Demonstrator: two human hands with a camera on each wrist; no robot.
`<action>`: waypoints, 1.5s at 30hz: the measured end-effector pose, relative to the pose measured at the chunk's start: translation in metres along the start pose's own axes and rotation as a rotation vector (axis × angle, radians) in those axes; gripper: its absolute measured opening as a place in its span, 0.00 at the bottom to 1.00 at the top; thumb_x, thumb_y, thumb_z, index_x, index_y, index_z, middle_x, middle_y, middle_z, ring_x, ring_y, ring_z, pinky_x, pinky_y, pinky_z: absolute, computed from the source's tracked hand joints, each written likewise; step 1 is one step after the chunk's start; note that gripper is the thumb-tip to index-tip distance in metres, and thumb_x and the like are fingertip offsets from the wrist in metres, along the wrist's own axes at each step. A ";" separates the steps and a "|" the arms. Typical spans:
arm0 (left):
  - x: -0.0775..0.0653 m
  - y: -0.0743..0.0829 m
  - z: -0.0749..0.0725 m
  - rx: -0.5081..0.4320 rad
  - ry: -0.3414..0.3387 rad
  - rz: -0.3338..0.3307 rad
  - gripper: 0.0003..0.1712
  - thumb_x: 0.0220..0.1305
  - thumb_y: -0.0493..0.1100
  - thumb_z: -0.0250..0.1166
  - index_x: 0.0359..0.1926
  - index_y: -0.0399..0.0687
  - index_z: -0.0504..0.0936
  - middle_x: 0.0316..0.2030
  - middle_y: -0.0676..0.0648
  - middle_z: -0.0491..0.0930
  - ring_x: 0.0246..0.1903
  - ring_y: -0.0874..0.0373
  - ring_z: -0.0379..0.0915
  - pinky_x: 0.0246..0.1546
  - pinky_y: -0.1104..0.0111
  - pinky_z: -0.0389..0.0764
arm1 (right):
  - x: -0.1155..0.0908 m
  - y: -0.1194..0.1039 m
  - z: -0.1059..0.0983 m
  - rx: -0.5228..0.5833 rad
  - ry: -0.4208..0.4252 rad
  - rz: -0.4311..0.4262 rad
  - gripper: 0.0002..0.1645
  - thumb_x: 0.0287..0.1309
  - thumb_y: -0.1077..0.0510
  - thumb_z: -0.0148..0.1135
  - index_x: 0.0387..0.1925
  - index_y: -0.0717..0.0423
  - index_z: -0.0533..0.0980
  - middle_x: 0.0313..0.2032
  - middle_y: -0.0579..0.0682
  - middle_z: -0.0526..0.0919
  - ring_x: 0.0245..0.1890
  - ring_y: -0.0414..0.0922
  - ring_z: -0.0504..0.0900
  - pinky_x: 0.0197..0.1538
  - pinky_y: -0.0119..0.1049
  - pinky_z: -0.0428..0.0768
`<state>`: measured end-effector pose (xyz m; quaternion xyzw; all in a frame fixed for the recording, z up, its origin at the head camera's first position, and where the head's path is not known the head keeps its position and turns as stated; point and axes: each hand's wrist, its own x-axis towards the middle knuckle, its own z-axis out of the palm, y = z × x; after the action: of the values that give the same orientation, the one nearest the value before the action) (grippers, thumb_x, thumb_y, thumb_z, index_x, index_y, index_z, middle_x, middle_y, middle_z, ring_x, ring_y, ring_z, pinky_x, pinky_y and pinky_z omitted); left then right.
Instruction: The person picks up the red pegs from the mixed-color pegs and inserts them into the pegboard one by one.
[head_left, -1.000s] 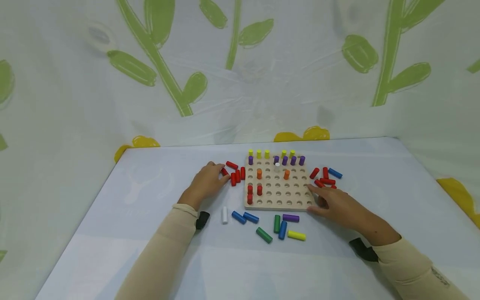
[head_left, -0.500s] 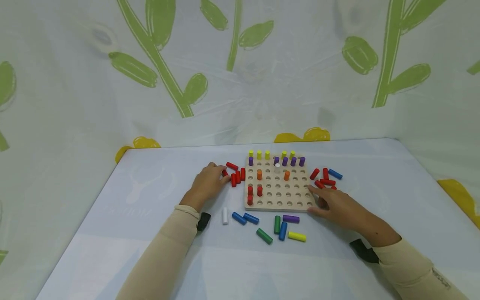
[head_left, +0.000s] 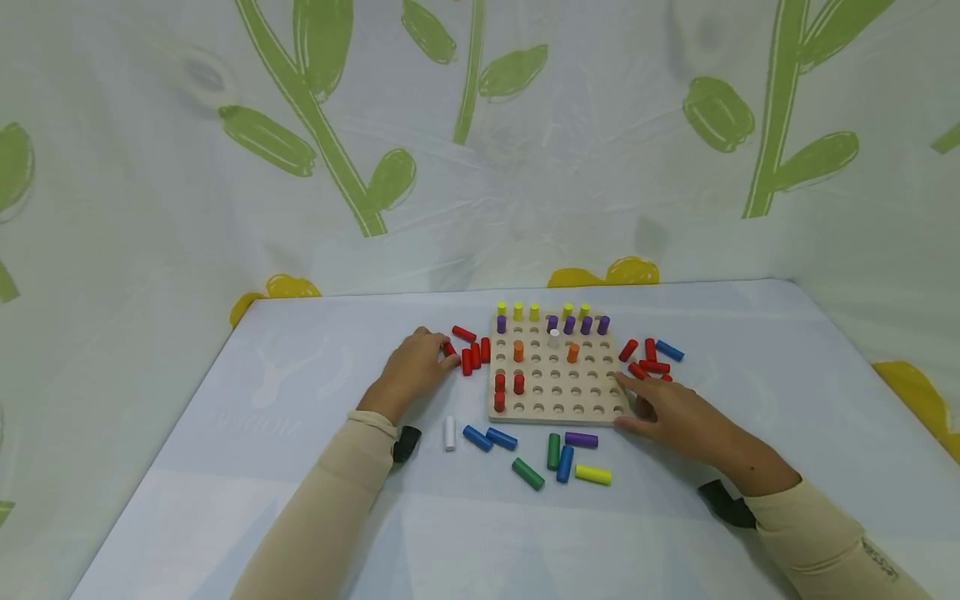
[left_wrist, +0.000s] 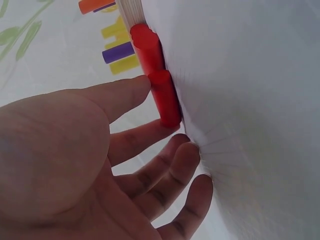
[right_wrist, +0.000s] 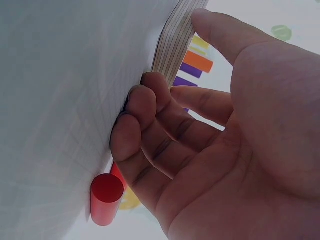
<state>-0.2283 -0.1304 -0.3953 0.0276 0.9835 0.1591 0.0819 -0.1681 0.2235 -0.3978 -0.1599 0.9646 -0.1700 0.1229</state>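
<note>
A wooden peg board [head_left: 557, 390] lies on the table, with yellow, purple, orange, white and red pegs upright in some holes. To its left, my left hand [head_left: 414, 364] has its thumb and index finger on the two ends of a red peg [left_wrist: 165, 100], pinching it at the tabletop; the other fingers rest on the table. My right hand [head_left: 681, 417] rests at the board's near right corner. Its thumb touches the front edge and its index finger lies on the right side, as the board's edge [right_wrist: 175, 42] shows in the right wrist view.
Several loose red pegs [head_left: 476, 356] lie left of the board. More red pegs and a blue peg [head_left: 670, 350] are to its right. In front lie a white peg [head_left: 450, 434], a purple peg [head_left: 581, 440], a yellow peg [head_left: 593, 475], and blue and green pegs [head_left: 528, 473].
Both hands stay in place, the left at the red peg and the right at the board's corner. The head view has shifted very slightly.
</note>
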 end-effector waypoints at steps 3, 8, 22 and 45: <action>-0.001 0.001 -0.001 0.002 0.003 -0.001 0.25 0.67 0.53 0.66 0.59 0.45 0.80 0.52 0.40 0.77 0.48 0.50 0.74 0.55 0.58 0.82 | 0.000 0.001 0.000 0.001 0.006 -0.008 0.48 0.56 0.42 0.71 0.71 0.60 0.65 0.26 0.46 0.70 0.31 0.40 0.69 0.28 0.29 0.67; -0.002 0.002 -0.002 0.003 0.009 0.001 0.23 0.65 0.53 0.68 0.56 0.46 0.82 0.45 0.43 0.78 0.42 0.52 0.74 0.49 0.61 0.83 | 0.000 0.002 0.000 0.002 0.009 -0.016 0.48 0.57 0.42 0.71 0.71 0.61 0.65 0.26 0.46 0.70 0.31 0.41 0.69 0.28 0.29 0.66; -0.003 0.000 -0.001 -0.033 0.006 -0.006 0.26 0.62 0.53 0.71 0.58 0.49 0.78 0.41 0.46 0.78 0.40 0.53 0.74 0.43 0.62 0.82 | -0.002 0.002 0.003 0.021 0.002 -0.001 0.48 0.57 0.43 0.71 0.71 0.60 0.65 0.25 0.45 0.70 0.30 0.41 0.69 0.27 0.29 0.67; -0.002 0.002 -0.004 -0.225 0.002 0.020 0.18 0.61 0.45 0.72 0.49 0.51 0.76 0.39 0.46 0.85 0.36 0.53 0.77 0.42 0.64 0.83 | -0.001 0.000 0.000 0.015 0.003 -0.004 0.48 0.56 0.42 0.71 0.71 0.60 0.65 0.25 0.46 0.70 0.29 0.40 0.69 0.27 0.29 0.66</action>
<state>-0.2270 -0.1301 -0.3911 0.0276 0.9592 0.2692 0.0818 -0.1670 0.2240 -0.3972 -0.1608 0.9631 -0.1779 0.1223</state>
